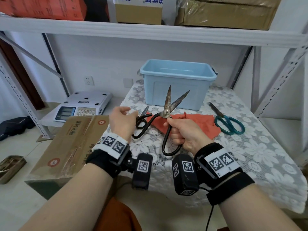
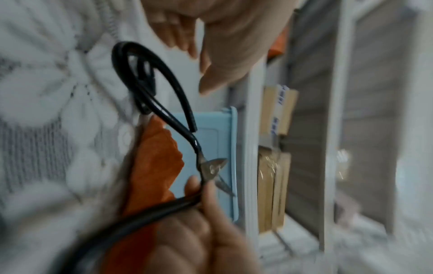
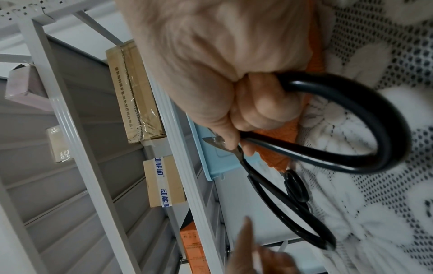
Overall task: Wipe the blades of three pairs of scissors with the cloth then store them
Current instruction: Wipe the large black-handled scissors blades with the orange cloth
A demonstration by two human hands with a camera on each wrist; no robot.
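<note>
Storage room, metal shelving [image 1: 150,33] with cardboard boxes [image 1: 138,13] up top; surface [image 1: 250,155] sits under it, covered by a white lace floral cloth. Weighing scale [image 1: 83,105] and a flattened carton [image 1: 71,144] off to the left, beyond the surface.

Right hand [image 1: 185,134] grip: fingers curled round one black handle loop of the big scissors [image 1: 167,110], thumb up near the pivot. Scissors held up off the surface, blades spread in a V, tips pointing away from the grip toward the blue bin [image 1: 176,84]. Blades look rusty. The other handle loop swings out left of the grip, free.

Left hand [image 1: 120,120] grip: fingers loosely bent, holding nothing, just left of that free loop. Contact with it: cannot tell from the head view; the left wrist view is blurred but shows a gap.

Orange rag [image 1: 191,122] lies flat on the surface directly behind and below the right grip. A second black-handled pair [image 1: 141,119] lies on the surface between the two hands, blade tip partly hidden. Green-handled scissors [image 1: 228,122] lie closed on the surface right of the grip, beyond the rag's edge. Bin stands behind everything, lid off; its inside is not visible.
</note>
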